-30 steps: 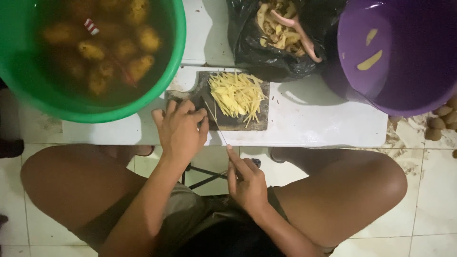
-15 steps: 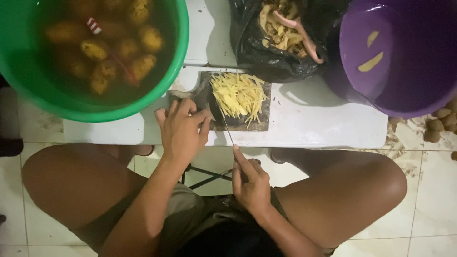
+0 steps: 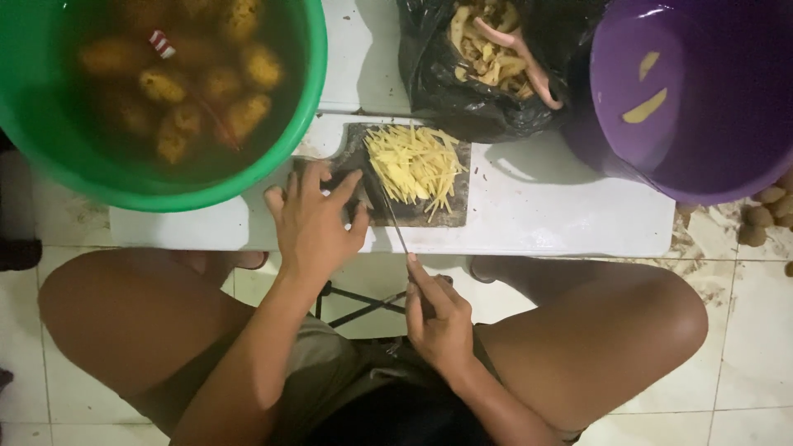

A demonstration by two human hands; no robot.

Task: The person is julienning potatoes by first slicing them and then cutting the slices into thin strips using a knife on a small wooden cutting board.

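We note the left hand (image 3: 314, 223) spread flat, fingers pressing something on the dark rectangular cutting board (image 3: 450, 211) at the white counter's (image 3: 562, 215) near edge. The right hand (image 3: 438, 318) is closed around the handle of a thin steel knife (image 3: 395, 221), its blade over the board. The pale yellow cut strips (image 3: 415, 163) look light, moist, likely slippery and brittle; best gathered by cupping them loosely.

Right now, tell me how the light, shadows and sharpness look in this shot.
Head view: dim, warm light; the purple tub casts a soft shadow on the white table; the green tub's water is murky and dark; the knife is thin and faint; hands slightly soft.
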